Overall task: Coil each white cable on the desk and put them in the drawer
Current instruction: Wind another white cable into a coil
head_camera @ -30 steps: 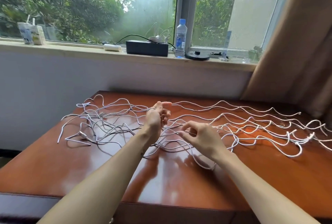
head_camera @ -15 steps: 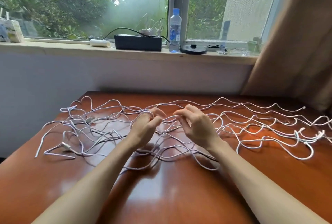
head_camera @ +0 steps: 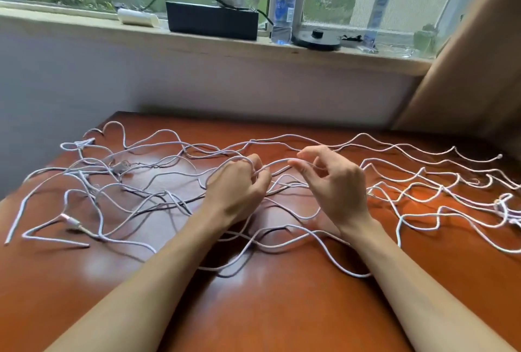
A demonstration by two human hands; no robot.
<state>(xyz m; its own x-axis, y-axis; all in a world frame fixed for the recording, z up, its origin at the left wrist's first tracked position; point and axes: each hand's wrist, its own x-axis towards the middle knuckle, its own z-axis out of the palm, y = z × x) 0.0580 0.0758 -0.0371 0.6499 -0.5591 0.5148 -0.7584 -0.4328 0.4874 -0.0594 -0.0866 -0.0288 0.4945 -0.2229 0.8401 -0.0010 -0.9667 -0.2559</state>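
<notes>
Gripping one strand (head_camera: pixel 275 164) mid-frame in the left hand (head_camera: pixel 236 185), fingers curled round it, a loop draped over the knuckles. Pinching that same strand just to the right with the right hand (head_camera: pixel 332 182), thumb and forefinger closed on it, other fingers loosely spread. Running short and almost level between the two, left to right. Sprawling beyond and to both sides across the desk (head_camera: pixel 267 309): the rest of the white cables (head_camera: pixel 363 134), long axis along the frame's width, tangled thicker at left. Likely next: feeding slack in from the right, with the right hand nearer those long runs. No drawer in view.
</notes>
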